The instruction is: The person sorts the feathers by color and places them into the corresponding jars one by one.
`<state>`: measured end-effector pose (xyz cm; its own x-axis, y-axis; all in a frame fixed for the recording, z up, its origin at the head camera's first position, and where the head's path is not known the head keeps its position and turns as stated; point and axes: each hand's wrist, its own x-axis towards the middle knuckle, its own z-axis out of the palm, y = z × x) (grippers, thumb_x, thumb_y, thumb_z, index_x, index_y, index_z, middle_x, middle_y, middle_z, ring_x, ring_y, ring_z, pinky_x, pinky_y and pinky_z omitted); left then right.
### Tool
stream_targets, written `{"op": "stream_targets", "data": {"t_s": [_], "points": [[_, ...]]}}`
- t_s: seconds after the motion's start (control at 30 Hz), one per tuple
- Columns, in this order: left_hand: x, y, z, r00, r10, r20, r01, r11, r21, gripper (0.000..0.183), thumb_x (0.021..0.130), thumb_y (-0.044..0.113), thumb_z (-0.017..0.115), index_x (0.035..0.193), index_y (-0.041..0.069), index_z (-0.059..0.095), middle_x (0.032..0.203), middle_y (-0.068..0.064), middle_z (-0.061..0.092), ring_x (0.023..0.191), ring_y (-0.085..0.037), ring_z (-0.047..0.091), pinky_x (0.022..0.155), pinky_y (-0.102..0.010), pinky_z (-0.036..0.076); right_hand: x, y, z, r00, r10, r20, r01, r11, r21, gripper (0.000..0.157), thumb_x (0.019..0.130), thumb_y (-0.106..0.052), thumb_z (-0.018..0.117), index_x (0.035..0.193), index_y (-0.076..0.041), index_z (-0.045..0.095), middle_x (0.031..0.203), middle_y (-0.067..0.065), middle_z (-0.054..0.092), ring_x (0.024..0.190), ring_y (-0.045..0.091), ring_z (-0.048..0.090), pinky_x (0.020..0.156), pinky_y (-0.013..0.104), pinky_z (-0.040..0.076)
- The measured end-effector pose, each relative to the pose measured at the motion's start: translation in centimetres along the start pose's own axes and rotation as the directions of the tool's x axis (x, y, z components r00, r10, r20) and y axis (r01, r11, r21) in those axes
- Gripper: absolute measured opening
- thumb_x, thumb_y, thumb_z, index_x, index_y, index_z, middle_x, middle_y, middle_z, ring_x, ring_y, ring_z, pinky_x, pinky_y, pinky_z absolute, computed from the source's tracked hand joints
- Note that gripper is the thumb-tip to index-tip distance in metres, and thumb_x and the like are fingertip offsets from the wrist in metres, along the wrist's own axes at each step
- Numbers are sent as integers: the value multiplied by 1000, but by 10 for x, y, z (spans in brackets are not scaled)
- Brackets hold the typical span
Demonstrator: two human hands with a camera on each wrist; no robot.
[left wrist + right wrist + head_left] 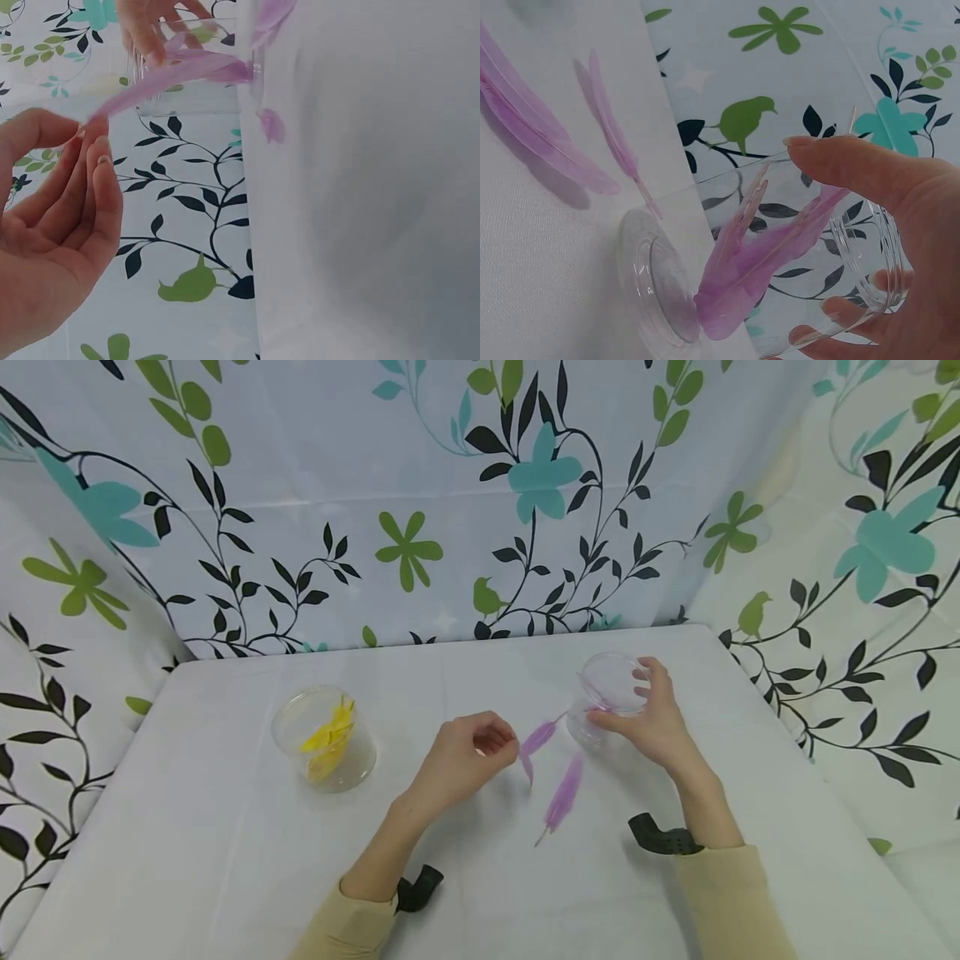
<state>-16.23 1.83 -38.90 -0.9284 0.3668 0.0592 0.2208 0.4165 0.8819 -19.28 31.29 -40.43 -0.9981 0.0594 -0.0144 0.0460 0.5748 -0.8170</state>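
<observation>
My left hand (468,752) pinches a purple feather (172,82) between thumb and fingertips, and the feather hangs toward the table. With thumb and spread fingers, my right hand (660,718) grips a clear jar (611,681) near its rim, its base on the table. Several purple feathers (757,262) are inside this jar, seen best in the right wrist view. Between the hands, a loose purple feather (564,793) lies on the cloth. Another purple feather (538,739) shows by the left fingertips, close to the jar.
To the left stands a second clear jar (360,764) with yellow feathers (330,739) inside. Both stand on a white-covered table (225,860). Leaf-patterned curtains (300,485) hang behind and beside it.
</observation>
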Motion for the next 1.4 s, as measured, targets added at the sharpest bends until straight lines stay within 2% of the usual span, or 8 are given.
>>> {"op": "stream_targets", "data": {"t_s": [0.13, 0.37, 0.57, 0.7, 0.8, 0.93, 1.2, 1.4], "points": [[15, 4, 4, 994, 30, -103, -36, 998, -50, 5, 93, 21, 69, 96, 17, 71, 86, 9, 71, 82, -9, 65, 79, -30, 55, 0, 2, 1, 1000, 0, 1, 0, 1000, -6, 116, 77, -40, 86, 157, -10, 8, 157, 24, 25, 141, 47, 33, 106, 65, 39], [39, 9, 9, 966, 86, -246, -120, 985, -127, 9, 95, 19, 68, 100, 12, 71, 92, 1, 73, 86, -11, 69, 85, -30, 57, -2, 2, 2, 1000, 15, 13, -15, 1000, 0, 117, 77, -43, 86, 157, -11, 7, 158, 23, 24, 141, 46, 33, 106, 64, 40], [58, 10, 14, 937, 117, -329, -181, 969, -168, 12, 95, 18, 68, 102, 9, 71, 94, -4, 74, 89, -14, 71, 88, -31, 57, 0, 2, 4, 1000, 16, 9, -16, 1000, -1, 117, 76, -43, 86, 157, -11, 8, 158, 23, 25, 141, 46, 33, 105, 64, 40], [66, 16, 19, 925, 125, -358, -209, 956, -208, 12, 95, 18, 69, 102, 8, 71, 95, -5, 74, 89, -15, 71, 88, -30, 57, 0, 2, 4, 1000, 13, 7, -13, 1000, 8, 117, 76, -43, 86, 157, -11, 9, 157, 23, 26, 140, 46, 34, 105, 64, 41], [69, 22, 23, 929, 116, -351, -208, 949, -236, 13, 95, 19, 69, 102, 8, 72, 96, -5, 75, 90, -15, 71, 88, -29, 57, -1, 2, 4, 1000, 14, 11, -14, 1000, 6, 117, 76, -44, 86, 157, -11, 8, 158, 23, 25, 141, 46, 34, 105, 64, 41], [74, 28, 31, 947, 105, -302, -181, 955, -236, 14, 95, 20, 68, 102, 9, 72, 95, -4, 74, 91, -14, 70, 88, -27, 57, -1, 1, 2, 1000, 14, 10, -14, 1000, 3, 116, 77, -45, 85, 157, -12, 7, 158, 23, 24, 141, 46, 33, 105, 65, 41], [84, 27, 52, 972, 116, -205, -144, 981, -129, 15, 97, 20, 65, 104, 9, 73, 97, -1, 74, 89, -13, 67, 84, -23, 56, 0, 4, 0, 1000, 8, 3, -8, 1000, 6, 116, 77, -44, 85, 157, -11, 8, 158, 22, 23, 141, 46, 33, 105, 65, 41], [90, 28, 65, 984, 87, -158, -99, 992, -75, 18, 97, 23, 65, 106, 11, 75, 95, 1, 73, 85, -11, 64, 79, -21, 54, 1, 6, 0, 1000, 4, -2, -4, 1000, 4, 115, 77, -46, 84, 157, -12, 8, 158, 22, 23, 141, 46, 33, 104, 64, 42]]}}
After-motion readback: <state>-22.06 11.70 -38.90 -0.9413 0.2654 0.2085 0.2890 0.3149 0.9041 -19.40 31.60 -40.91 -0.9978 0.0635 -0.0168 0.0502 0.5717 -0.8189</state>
